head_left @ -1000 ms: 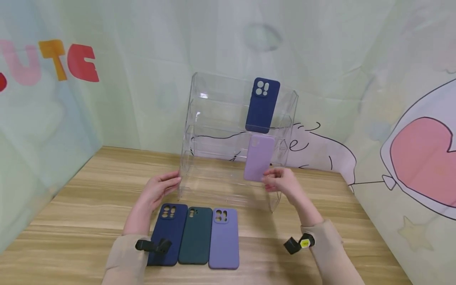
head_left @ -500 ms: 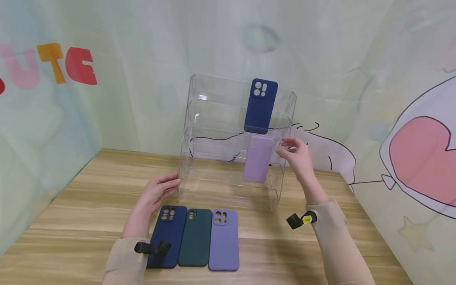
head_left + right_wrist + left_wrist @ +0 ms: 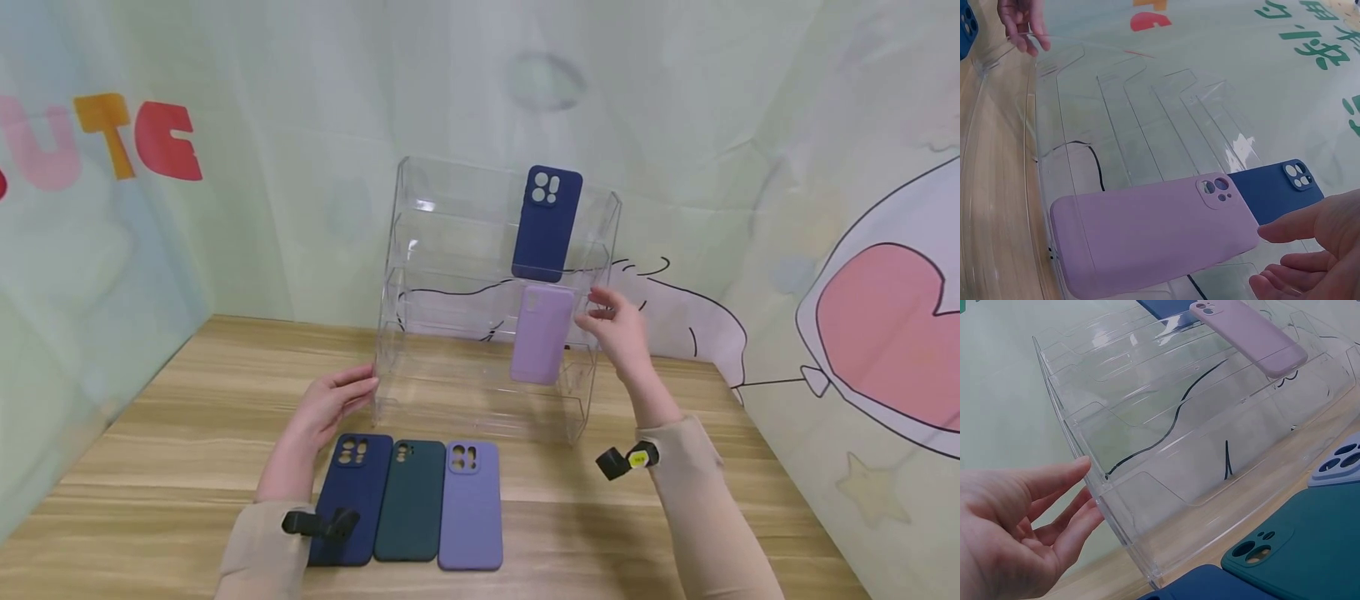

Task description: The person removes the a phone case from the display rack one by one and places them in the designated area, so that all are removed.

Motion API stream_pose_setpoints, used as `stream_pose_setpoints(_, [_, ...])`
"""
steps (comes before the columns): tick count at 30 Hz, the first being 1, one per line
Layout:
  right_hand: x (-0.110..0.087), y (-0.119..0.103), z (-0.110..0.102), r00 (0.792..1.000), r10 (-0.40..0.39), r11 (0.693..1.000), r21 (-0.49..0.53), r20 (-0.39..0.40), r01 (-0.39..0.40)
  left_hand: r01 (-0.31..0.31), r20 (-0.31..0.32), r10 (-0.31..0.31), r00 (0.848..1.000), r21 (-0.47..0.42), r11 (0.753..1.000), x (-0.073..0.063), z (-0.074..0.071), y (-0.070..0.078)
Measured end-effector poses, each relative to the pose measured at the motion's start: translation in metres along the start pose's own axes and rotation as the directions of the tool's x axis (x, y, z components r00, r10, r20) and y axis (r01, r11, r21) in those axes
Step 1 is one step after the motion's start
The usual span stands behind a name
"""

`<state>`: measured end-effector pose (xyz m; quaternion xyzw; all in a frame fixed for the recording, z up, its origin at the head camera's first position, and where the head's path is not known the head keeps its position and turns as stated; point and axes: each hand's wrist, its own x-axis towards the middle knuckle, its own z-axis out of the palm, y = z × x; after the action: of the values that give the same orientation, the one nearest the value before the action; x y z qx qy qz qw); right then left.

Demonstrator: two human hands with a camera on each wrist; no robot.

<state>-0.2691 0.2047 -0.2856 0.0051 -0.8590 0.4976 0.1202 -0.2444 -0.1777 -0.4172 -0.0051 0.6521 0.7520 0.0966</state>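
Note:
A clear tiered rack (image 3: 457,350) stands on the table. My left hand (image 3: 337,404) touches its left side with the fingertips; in the left wrist view, thumb and fingers (image 3: 1060,478) meet the clear side edge. A lilac phone case (image 3: 543,335) leans in a lower tier on the right. Above it, a dark blue phone case (image 3: 547,223) leans in a higher tier. My right hand (image 3: 618,329) is beside the lilac case's upper right edge, thumb and fingers apart. In the right wrist view the thumb (image 3: 1291,224) is at the lilac case's (image 3: 1154,234) camera end; contact is unclear.
Three phone cases lie side by side before the rack: a navy one (image 3: 352,500), a dark green one (image 3: 411,500) and a periwinkle one (image 3: 470,508). A printed curtain (image 3: 300,167) hangs behind the wooden table (image 3: 165,467).
My right hand has left the lilac case's lower right corner and moved up along its right side, then slightly left. The lilac case stays in its tier. My left hand remains at the rack's side.

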Motion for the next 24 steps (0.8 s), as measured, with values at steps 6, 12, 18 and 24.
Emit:
stream_pose_setpoints(6, [0.0,0.002,0.003,1.0,0.01,1.0,-0.023,0.021,-0.01,0.005,-0.002,-0.005,1.0,-0.002,1.0,-0.001,0.001,0.001])
stream_pose_setpoints(12, [0.0,0.003,0.007,1.0,0.005,1.0,-0.007,0.019,-0.005,0.008,-0.005,-0.008,1.0,-0.011,1.0,-0.003,0.001,0.002])
stream_pose_setpoints(18, [0.001,0.004,0.009,1.0,0.009,1.0,0.018,0.01,-0.009,0.003,-0.004,-0.003,1.0,-0.016,1.0,-0.003,0.001,0.001])
stream_pose_setpoints(24, [0.002,0.004,0.015,1.0,-0.004,1.0,-0.002,0.003,0.004,-0.001,-0.006,0.001,1.0,-0.014,1.0,-0.003,0.001,0.002])
